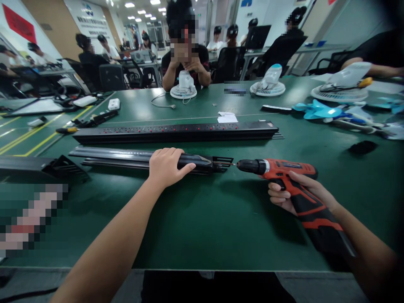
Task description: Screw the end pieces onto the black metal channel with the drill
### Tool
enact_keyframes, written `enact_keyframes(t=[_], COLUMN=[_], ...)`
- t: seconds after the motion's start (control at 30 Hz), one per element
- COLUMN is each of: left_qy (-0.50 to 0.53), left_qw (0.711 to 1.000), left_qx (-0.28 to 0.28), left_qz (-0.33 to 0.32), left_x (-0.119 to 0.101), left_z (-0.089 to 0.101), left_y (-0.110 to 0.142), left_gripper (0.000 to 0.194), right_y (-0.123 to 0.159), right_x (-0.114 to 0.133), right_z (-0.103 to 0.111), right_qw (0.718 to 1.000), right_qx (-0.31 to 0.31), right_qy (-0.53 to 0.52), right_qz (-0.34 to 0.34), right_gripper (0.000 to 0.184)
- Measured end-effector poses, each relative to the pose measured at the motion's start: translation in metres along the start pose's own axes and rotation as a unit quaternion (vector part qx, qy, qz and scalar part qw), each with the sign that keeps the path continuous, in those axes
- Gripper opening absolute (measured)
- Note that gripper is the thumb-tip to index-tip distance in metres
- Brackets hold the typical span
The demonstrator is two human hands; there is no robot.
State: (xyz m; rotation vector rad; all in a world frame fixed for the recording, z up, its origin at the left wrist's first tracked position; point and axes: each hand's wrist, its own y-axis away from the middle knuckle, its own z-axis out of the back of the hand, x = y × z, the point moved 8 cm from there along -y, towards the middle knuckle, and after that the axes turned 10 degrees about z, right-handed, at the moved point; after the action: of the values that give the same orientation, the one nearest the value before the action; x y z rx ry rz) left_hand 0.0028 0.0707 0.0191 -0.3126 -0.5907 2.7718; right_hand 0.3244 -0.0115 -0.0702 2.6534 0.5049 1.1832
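Note:
My left hand (pixel 166 165) rests over a long black metal profile (pixel 120 156), its fingers wrapped across the top and the thumb stretched toward the right end. In my right hand (pixel 303 189) is a red and black cordless drill (pixel 292 168), held by the handle with fingers near the trigger. The drill's thin bit points left at the slotted bracket (pixel 222 164) on the profile's end; whether the tip touches it I cannot tell. Behind and parallel lies a long black power strip (pixel 176 131) with red dots along its top.
Another black profile (pixel 25 167) lies at the left, and an orange-handled tool (pixel 67 130) sits beyond it. White fans (pixel 267 86) stand along the far side, with blue fan blades (pixel 322 110) at the right. Across the green table (pixel 202 227), a person leans over a fan.

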Motion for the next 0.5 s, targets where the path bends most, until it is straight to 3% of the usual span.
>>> enact_keyframes(t=[0.5], left_qy=[-0.004], left_qw=[1.000], left_qx=[0.003], left_qz=[0.001], left_x=[0.0003], left_z=[-0.0003], left_y=[-0.0010], left_gripper=[0.068], right_y=[-0.0011], right_x=[0.0013], right_z=[-0.0040], right_qw=[1.000], right_qx=[0.011], right_qy=[0.022], right_qz=[0.002], right_gripper=[0.033])
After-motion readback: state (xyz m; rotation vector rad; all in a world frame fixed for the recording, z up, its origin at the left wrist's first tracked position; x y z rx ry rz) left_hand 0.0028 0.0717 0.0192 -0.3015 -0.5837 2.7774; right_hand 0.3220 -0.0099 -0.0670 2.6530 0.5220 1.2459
